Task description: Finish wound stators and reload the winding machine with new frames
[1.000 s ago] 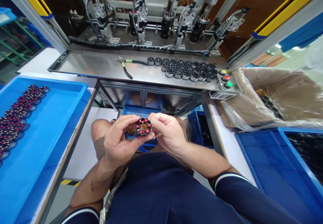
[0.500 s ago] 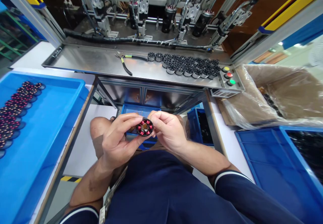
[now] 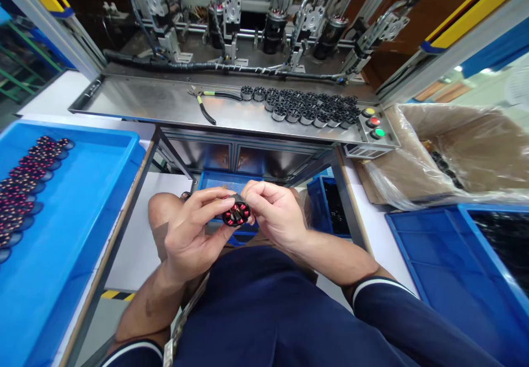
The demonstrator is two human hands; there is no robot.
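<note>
A round black motor stator [image 3: 236,212] with red wire windings sits in front of my body, above my lap. My left hand [image 3: 194,226] is closed on it from the left, fingers along the top and thumb below. At its right edge, my right hand [image 3: 275,212] is closed in a pinch, thumb against the fingers. Whatever lies between those fingertips is hidden or too thin to make out. The stator's wound face is turned up toward me at a tilt.
Cutting pliers [image 3: 204,102] and several black stator cores [image 3: 308,108] lie on the metal ledge [image 3: 144,100] under the machine. Push buttons [image 3: 374,122] sit at its right end. Wound stators fill part of a blue tray [image 3: 82,190] at left. A plastic-lined carton [image 3: 475,152] and blue bins [image 3: 433,246] stand right.
The stator has been tilted in my left hand, so its face and side show at a different angle. My right hand stays pinched in nearly the same place.
</note>
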